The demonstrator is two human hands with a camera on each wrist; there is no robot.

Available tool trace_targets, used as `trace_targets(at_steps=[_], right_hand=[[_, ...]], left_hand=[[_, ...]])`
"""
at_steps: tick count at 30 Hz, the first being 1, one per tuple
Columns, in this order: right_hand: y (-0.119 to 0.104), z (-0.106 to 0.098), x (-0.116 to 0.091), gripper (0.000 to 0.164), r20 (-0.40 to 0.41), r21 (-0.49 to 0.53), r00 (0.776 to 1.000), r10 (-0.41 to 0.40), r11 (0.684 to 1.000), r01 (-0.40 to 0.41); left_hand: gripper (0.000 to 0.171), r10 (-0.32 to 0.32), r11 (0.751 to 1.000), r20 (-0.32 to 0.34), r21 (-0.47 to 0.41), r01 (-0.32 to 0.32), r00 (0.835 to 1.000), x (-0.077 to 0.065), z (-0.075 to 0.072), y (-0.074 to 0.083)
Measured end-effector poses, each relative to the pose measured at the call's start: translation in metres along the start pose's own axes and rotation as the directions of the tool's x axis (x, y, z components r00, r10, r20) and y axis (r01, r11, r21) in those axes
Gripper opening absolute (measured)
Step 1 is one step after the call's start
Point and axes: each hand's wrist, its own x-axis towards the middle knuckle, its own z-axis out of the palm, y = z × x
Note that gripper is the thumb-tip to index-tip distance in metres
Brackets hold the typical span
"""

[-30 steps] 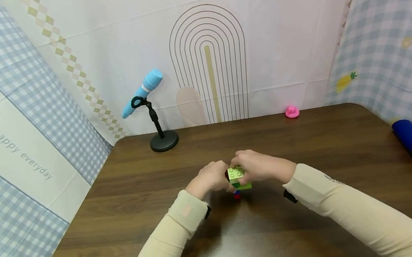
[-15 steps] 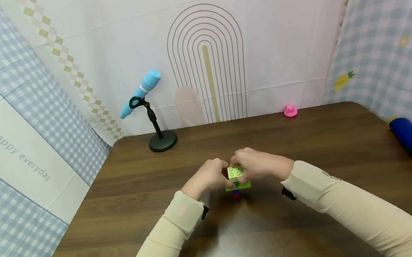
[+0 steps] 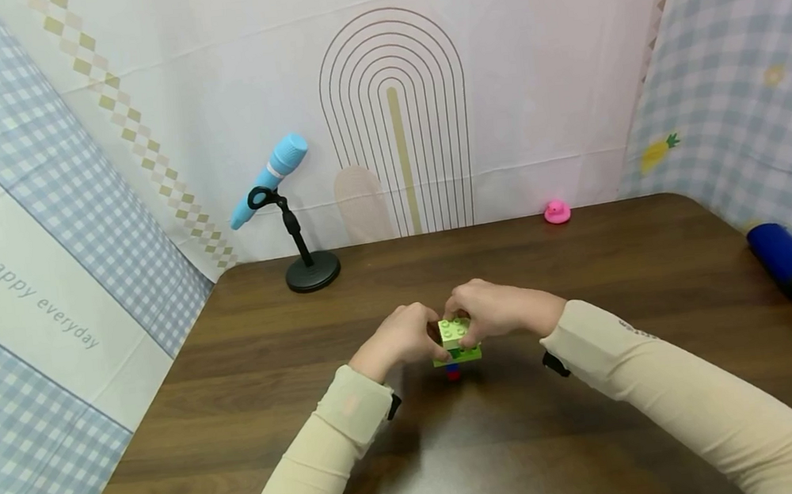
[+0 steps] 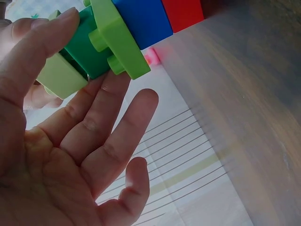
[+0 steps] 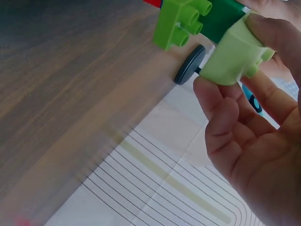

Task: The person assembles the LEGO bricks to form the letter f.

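Observation:
A stack of toy building blocks stands on the table between both hands. Its red block [image 4: 186, 13] is lowest, with a blue block [image 4: 143, 23] above. Higher come a wider bright green block [image 3: 469, 355] and a dark green block [image 4: 91, 44]. On top is a pale green block [image 5: 230, 56], partly covered by fingers and slightly askew to the dark green one. My left hand [image 3: 402, 339] pinches the stack's upper part around the dark green block. From the other side my right hand [image 3: 495, 310] pinches the pale green block between thumb and fingers.
A black stand [image 3: 312, 271] holds a light blue toy microphone [image 3: 277, 171] at the back left. One pink rubber duck [image 3: 556, 212] sits near the table's back edge. At the far right lies a blue cylinder with a black handle [image 3: 787, 257]. Patterned cloth [image 3: 531, 91] hangs behind.
The bright green block's left end has come into sight beside my left fingers. My right hand and the pale green block have shifted slightly right. Both hands keep their holds.

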Motion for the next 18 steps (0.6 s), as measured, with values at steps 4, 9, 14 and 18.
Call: trace_targets(at_steps=[4,9,14,18], right_hand=[[0.0014,-0.0017,0.003,0.017,0.017,-0.001,1.0,-0.009,1.0,0.009],[-0.0012,-0.0042,0.0058,0.016,0.033,-0.051,0.999,-0.032,0.998,0.034],[-0.0036,-0.004,0.0066,0.017,0.048,-0.057,0.999,-0.018,0.998,0.021],[-0.005,-0.0025,0.0068,0.018,0.049,-0.058,0.999,-0.008,0.998,0.011]], left_hand=[[0.019,-0.002,1.0,-0.007,0.005,0.002,1.0,-0.0003,-0.0001,-0.0003],[0.021,-0.005,1.0,-0.004,-0.001,0.005,1.0,0.0013,0.0,-0.0004],[0.022,0.004,0.999,0.017,-0.05,-0.003,1.0,0.0007,-0.0007,-0.0022],[0.02,0.007,0.997,0.016,-0.076,-0.005,1.0,-0.0024,-0.0031,-0.0016]])
